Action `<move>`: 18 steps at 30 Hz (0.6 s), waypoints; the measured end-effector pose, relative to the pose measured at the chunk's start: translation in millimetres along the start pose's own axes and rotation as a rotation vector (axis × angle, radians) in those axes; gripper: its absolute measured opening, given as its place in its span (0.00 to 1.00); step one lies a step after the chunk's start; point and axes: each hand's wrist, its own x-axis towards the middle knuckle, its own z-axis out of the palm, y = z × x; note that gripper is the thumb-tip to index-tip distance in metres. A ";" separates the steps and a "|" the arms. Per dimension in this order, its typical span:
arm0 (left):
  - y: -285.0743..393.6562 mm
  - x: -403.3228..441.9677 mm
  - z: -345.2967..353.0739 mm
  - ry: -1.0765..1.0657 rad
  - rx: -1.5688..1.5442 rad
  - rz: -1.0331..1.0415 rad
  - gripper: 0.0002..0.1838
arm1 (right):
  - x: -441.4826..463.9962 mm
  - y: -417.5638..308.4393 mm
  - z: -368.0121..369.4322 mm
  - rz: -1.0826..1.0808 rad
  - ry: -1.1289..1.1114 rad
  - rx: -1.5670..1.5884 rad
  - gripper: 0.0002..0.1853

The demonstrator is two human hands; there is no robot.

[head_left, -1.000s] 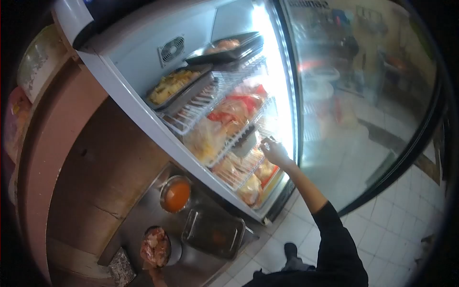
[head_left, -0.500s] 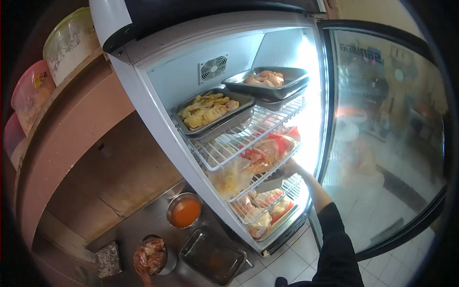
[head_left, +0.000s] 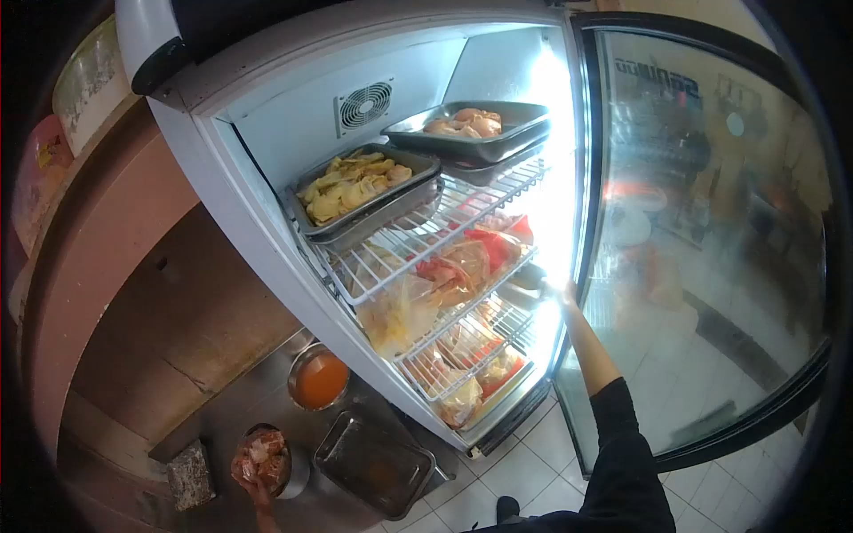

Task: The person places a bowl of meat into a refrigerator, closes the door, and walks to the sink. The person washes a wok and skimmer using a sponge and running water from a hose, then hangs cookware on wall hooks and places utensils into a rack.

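Observation:
My left hand [head_left: 258, 493] is at the lower left, holding a piece of raw meat [head_left: 260, 457] over a round metal pot [head_left: 296, 475]. Inside the lit fridge, at the right end of a lower gap, my right hand [head_left: 562, 291] is closed on a grey metal container [head_left: 522, 289]. Glare washes out its fingertips. Bagged food with red patches [head_left: 471, 266] lies on the shelf just left of that container. Above, on the top wire shelf, are a tray of yellowish pieces [head_left: 355, 186] and a tray of pale raw meat [head_left: 471, 124].
The glass fridge door [head_left: 702, 266] stands open at the right. A bowl of orange liquid [head_left: 320, 379] and a dark rectangular tray [head_left: 375, 465] sit on the metal counter. More bagged food [head_left: 462, 400] lies low in the fridge. Tubs [head_left: 89, 89] stand at the upper left.
My right hand went from the fridge opening in under the middle shelf, and now shows nearer the door side with the container. My left hand stays at the meat. The view has shifted.

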 end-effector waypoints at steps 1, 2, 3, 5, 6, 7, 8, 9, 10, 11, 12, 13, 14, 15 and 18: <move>-1.0 2.3 -0.4 0.001 0.008 0.016 0.37 | 3.6 0.1 0.6 0.012 0.076 -0.087 0.11; -2.8 1.0 -1.1 0.000 0.002 0.026 0.37 | 6.9 -0.1 2.1 0.023 0.149 -0.174 0.11; -4.3 1.0 -4.1 0.002 -0.006 0.035 0.38 | 8.7 -0.2 2.1 0.025 0.142 -0.172 0.11; -4.4 1.6 -4.6 0.001 -0.011 0.056 0.38 | -8.3 -32.0 2.6 -0.029 0.265 -0.248 0.12; -0.3 0.3 -7.2 -0.005 -0.001 0.051 0.39 | -8.3 -31.0 3.3 -0.033 0.252 -0.152 0.13; 7.7 -1.8 -9.2 -0.011 0.010 0.046 0.39 | -12.0 -34.5 4.3 -0.045 0.269 -0.236 0.14; 14.5 -5.4 -9.3 -0.029 0.016 0.039 0.40 | -9.5 -27.8 6.8 -0.088 0.264 -0.261 0.15; 22.8 -11.7 -14.5 -0.047 0.023 0.029 0.41 | -5.3 -17.3 7.5 -0.131 0.256 -0.290 0.15; 21.3 -13.7 -23.1 -0.045 0.038 0.014 0.41 | 2.5 -7.2 9.6 -0.009 0.260 -0.304 0.15; 20.0 -11.8 -29.1 -0.045 -0.122 -0.005 0.37 | 10.1 6.0 11.7 0.109 0.265 -0.318 0.16; 18.7 -10.3 -35.8 -0.042 -0.285 -0.020 0.34 | 15.4 26.0 12.1 0.012 0.271 -0.121 0.19; 26.7 -14.1 -39.6 -0.036 -0.275 -0.031 0.34 | -12.3 -3.0 10.1 0.097 0.190 0.062 0.19; 65.4 -23.4 -35.3 0.124 -0.233 -0.312 0.36 | -15.5 2.1 14.7 0.122 0.303 -0.026 0.18; 84.8 -27.8 -38.9 0.282 -0.184 -0.585 0.38 | -14.8 10.6 15.3 0.148 0.420 -0.114 0.18; 33.7 -23.6 -54.8 0.105 -0.507 -0.559 0.36 | -22.7 38.8 13.4 -0.017 0.536 0.003 0.12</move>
